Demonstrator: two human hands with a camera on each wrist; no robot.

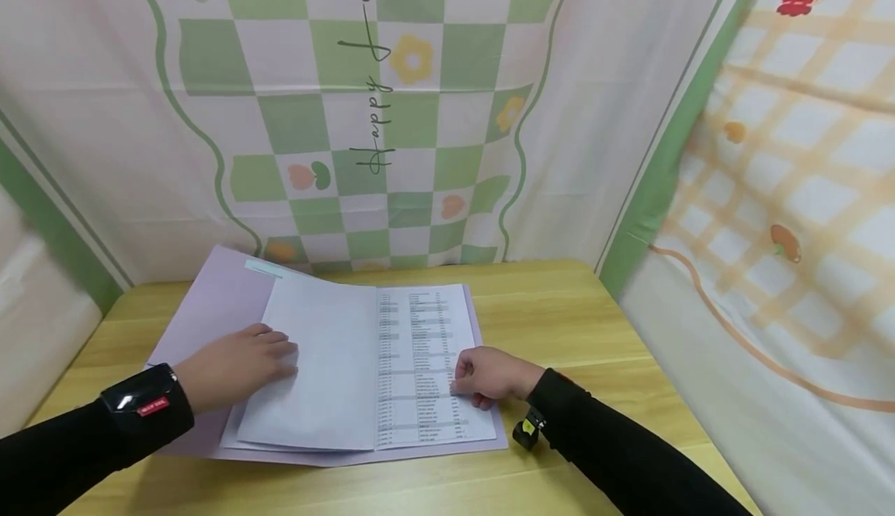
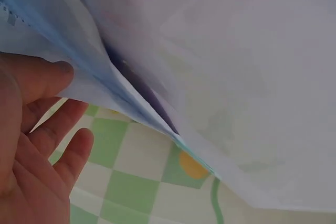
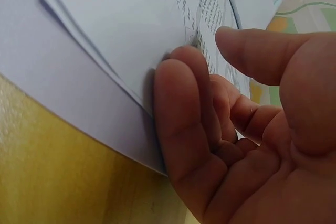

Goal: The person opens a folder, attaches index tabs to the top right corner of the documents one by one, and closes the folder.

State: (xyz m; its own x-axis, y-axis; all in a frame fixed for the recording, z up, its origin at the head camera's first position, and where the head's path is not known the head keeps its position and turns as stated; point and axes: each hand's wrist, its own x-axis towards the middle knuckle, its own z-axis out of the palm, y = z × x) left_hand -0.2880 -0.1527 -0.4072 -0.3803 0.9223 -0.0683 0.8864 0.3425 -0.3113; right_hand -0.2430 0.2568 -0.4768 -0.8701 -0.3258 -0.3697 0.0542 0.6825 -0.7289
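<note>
A lilac folder (image 1: 217, 298) lies spread on the table with a stack of paper sheets inside. On its right side is a sheet printed with a table of rows (image 1: 428, 345); on its left, a blank white sheet (image 1: 322, 353) is turned over. My left hand (image 1: 241, 364) rests over the left edge of the blank sheet, its fingers loosely extended. In the left wrist view the left hand (image 2: 47, 145) is beside the papers' edge. At the printed sheet's right edge, my right hand (image 1: 489, 376) touches the paper with bent fingers. The right wrist view shows its thumb (image 3: 252, 51) apart from the fingertips.
The wooden table (image 1: 559, 322) extends around the folder. A patterned green and white cloth (image 1: 405, 127) hangs behind it, and an orange-checked cloth (image 1: 790, 213) hangs at the right. Each wrist wears a dark strapped device, such as the left wristband (image 1: 148, 399).
</note>
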